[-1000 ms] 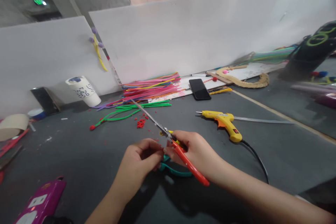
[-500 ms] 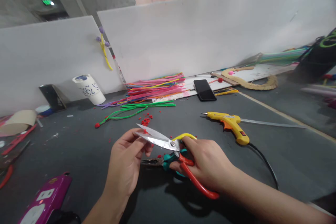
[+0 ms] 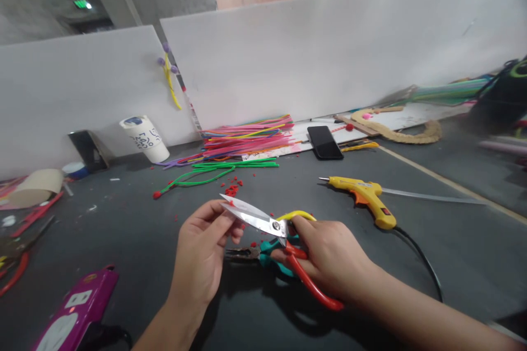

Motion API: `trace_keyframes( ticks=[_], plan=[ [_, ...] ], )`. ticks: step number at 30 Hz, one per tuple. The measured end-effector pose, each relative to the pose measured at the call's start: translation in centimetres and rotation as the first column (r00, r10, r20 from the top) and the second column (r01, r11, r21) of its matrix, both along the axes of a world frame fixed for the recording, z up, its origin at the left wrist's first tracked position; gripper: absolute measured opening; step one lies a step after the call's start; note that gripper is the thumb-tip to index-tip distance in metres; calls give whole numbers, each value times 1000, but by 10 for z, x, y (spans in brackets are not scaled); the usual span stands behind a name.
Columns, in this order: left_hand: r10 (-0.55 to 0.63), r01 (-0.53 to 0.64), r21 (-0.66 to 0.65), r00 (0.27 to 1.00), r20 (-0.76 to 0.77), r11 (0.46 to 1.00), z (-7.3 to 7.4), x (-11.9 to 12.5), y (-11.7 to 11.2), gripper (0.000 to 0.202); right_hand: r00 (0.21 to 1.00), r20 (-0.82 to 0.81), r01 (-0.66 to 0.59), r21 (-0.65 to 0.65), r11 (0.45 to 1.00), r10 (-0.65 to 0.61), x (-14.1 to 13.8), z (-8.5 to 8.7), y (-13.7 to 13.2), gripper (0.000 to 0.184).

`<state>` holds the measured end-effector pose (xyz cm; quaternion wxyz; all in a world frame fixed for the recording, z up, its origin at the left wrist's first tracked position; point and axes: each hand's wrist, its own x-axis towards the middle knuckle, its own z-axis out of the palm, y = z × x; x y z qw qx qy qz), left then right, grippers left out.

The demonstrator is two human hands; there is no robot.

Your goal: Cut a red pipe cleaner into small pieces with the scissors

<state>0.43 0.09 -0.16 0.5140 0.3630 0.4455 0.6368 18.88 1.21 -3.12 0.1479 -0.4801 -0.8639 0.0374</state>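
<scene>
My right hand (image 3: pixel 333 252) is closed on a pair of scissors (image 3: pixel 257 218) with one yellow and one red handle. The blades point left and stand slightly apart. At their tips, my left hand (image 3: pixel 203 252) pinches a small red fuzzy piece (image 3: pixel 231 203), mostly hidden by fingers and blades. Beneath the scissors lie pliers (image 3: pixel 247 253) with teal handles, partly covered by my right hand. Small red scraps (image 3: pixel 233 191) are scattered on the dark table just beyond the blades.
A yellow glue gun (image 3: pixel 362 194) with a clear stick lies right. Green stems (image 3: pixel 234 165), a pink pipe-cleaner bundle (image 3: pixel 247 140) and a black phone (image 3: pixel 325 142) lie further back. A white cup (image 3: pixel 145 139) stands back left; a purple power strip (image 3: pixel 78 307) is front left.
The scissor blades have closed somewhat over the red piece, and the gap between them is narrower. Both hands stay in nearly the same place; the whole view has shifted slightly.
</scene>
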Motion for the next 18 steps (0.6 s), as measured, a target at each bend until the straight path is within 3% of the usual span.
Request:
trace_keyframes(
  ticks=[18],
  plan=[
    [11,-11,-18,1000,-9,1000,1,-1,0,7,1000,-16,4,10,1000,-4,0,-1,0,42]
  ],
)
